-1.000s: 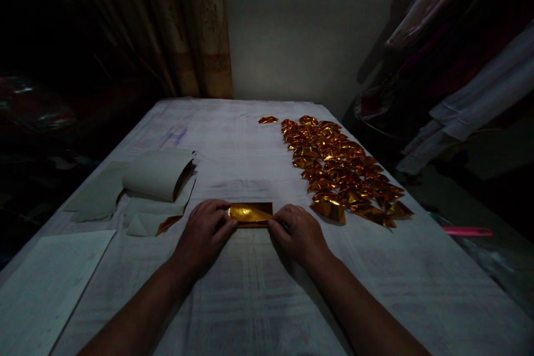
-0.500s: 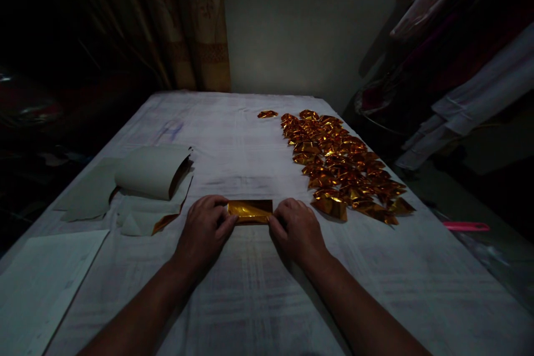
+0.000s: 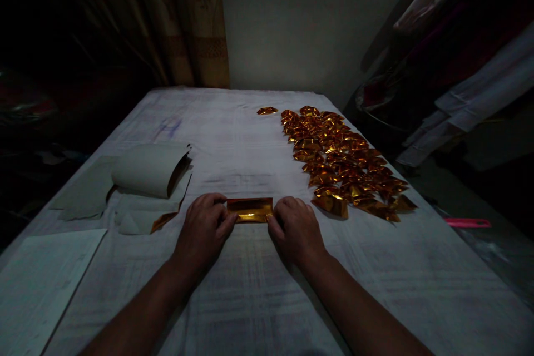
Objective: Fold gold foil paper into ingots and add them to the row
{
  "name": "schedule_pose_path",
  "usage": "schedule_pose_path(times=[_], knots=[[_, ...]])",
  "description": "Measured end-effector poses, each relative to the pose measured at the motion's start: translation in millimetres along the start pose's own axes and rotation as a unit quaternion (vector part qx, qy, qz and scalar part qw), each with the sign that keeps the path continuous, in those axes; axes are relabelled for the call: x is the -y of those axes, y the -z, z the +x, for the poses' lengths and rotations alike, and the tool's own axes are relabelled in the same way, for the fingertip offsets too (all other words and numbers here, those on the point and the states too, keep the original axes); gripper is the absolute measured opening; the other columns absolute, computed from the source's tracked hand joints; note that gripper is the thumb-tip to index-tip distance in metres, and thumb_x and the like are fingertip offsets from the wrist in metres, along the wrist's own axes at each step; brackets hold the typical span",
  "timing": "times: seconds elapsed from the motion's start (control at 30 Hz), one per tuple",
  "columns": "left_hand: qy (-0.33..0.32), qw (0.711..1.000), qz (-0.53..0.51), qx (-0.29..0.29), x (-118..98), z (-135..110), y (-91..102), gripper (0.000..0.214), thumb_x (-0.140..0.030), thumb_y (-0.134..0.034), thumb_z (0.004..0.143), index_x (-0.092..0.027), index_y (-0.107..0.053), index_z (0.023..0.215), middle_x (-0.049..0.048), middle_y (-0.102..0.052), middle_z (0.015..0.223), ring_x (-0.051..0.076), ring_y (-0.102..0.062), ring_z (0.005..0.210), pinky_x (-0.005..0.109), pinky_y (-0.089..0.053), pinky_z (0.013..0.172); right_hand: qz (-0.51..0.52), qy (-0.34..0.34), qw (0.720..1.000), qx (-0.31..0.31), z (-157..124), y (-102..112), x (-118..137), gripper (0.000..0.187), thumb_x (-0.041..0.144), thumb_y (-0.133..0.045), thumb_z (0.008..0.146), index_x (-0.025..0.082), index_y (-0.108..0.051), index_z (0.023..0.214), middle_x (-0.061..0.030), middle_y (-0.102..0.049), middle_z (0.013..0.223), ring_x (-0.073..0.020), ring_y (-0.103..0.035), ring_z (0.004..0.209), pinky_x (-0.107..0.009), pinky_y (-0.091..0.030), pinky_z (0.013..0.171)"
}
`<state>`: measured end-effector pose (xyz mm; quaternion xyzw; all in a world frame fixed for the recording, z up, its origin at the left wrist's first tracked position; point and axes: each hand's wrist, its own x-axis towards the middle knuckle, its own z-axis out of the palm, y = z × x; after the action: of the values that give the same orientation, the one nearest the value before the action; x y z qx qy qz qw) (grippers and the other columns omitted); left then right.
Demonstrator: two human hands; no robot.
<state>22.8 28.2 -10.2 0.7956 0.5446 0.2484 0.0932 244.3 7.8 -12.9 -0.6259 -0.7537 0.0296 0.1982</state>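
Currently in hand: gold foil strip, lying crosswise on the cloth-covered worktop, directly between the two hands.
Left grip: left hand pinches the strip's left end, thumb at the near edge, fingers curled over the end.
Right grip: right hand pinches the right end, thumb likewise at the near edge; fingertips partly hidden.
Change noted: half a second ago a dark panel stood above a brighter near lip; the face now reads as a more even band with a bright streak along the near side. Both hands hold nearly the same position.
Bearing on work: judged as a fold or roll being shaped, not yet finished.
Folded foil pieces: dense group to the right; one lone folded piece lies apart, farther back.
Pale-backed foil sheets: loose, curled stack left of the left hand.
White sheet: flat, near left.
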Motion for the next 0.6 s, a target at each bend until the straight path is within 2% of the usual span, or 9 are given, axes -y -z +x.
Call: schedule_pose_path(times=[0.1,0.17,0.23,0.3,0.37,0.5,0.6], knots=[[-0.006,1.0,0.025,-0.016,-1.3,-1.5,1.3,0.022,-0.029,-0.059,0.091,-0.02,-0.057,0.071,0.0112,-0.065,0.107,0.029,-0.06,0.105,0.049,-0.049,0.095,0.009,-0.006,1.0,-0.008,-0.9,-0.5,1.1,0.007,0.02,-0.059,0.087,0.021,-0.059,0.08,-0.0036,-0.063,0.085,-0.0215,-0.054,0.083,-0.033,-0.031,0.074],[-0.024,0.997,0.054,-0.04,-5.6,-3.9,2.8,0.013,-0.025,-0.057,0.093,-0.018,-0.064,0.084,0.0142,-0.064,0.115,0.03,-0.059,0.109,0.05,-0.05,0.096,0.018,-0.012,1.0,-0.013,-1.2,-0.7,1.8,0.004,0.019,-0.06,0.086,0.021,-0.059,0.083,-0.0032,-0.063,0.086,-0.0217,-0.054,0.084,-0.033,-0.031,0.075],[-0.079,0.993,0.078,-0.05,-12.8,-7.4,3.4,0.015,-0.022,-0.055,0.095,-0.02,-0.069,0.101,0.0142,-0.062,0.125,0.031,-0.057,0.116,0.052,-0.046,0.102,0.023,-0.017,1.0,-0.012,-1.0,-0.5,2.5,0.004,0.018,-0.061,0.086,0.022,-0.059,0.085,-0.0033,-0.064,0.088,-0.022,-0.054,0.086,-0.033,-0.031,0.075],[-0.15,0.984,0.088,-0.029,-21.3,-11.5,2.2,0.025,-0.02,-0.054,0.095,-0.028,-0.071,0.111,0.0104,-0.06,0.134,0.03,-0.054,0.126,0.056,-0.038,0.11,0.026,-0.022,0.999,-0.006,-0.8,0.1,3.4,0.004,0.018,-0.061,0.086,0.022,-0.059,0.085,-0.0036,-0.064,0.089,-0.0223,-0.054,0.087,-0.033,-0.031,0.076],[-0.183,0.979,0.088,0.005,-28.8,-15.2,-0.3,0.03,-0.022,-0.055,0.095,-0.034,-0.07,0.118,0.0081,-0.057,0.143,0.032,-0.048,0.135,0.059,-0.03,0.114,0.026,-0.024,0.999,0.0,-0.6,1.2,4.4,0.003,0.018,-0.061,0.087,0.021,-0.059,0.086,-0.004,-0.065,0.09,-0.0225,-0.054,0.088,-0.034,-0.031,0.076],[-0.16,0.982,0.088,0.047,-34.8,-19.1,-4.5,0.04,-0.028,-0.056,0.094,-0.035,-0.063,0.133,0.0102,-0.047,0.154,0.035,-0.038,0.144,0.063,-0.024,0.116,0.024,-0.019,1.0,-0.001,-1.0,3.2,5.9,0.003,0.018,-0.061,0.088,0.021,-0.06,0.087,-0.0044,-0.065,0.092,-0.0228,-0.055,0.09,-0.034,-0.032,0.077],[-0.151,0.983,0.089,0.055,-33.1,-20.3,-4.1,0.04,-0.031,-0.056,0.094,-0.036,-0.063,0.133,0.0088,-0.044,0.156,0.035,-0.036,0.146,0.064,-0.021,0.117,0.028,-0.021,0.999,-0.002,-1.4,4.0,6.5,0.005,0.018,-0.059,0.089,0.021,-0.06,0.085,-0.004,-0.064,0.091,-0.0222,-0.055,0.089,-0.034,-0.032,0.078]])
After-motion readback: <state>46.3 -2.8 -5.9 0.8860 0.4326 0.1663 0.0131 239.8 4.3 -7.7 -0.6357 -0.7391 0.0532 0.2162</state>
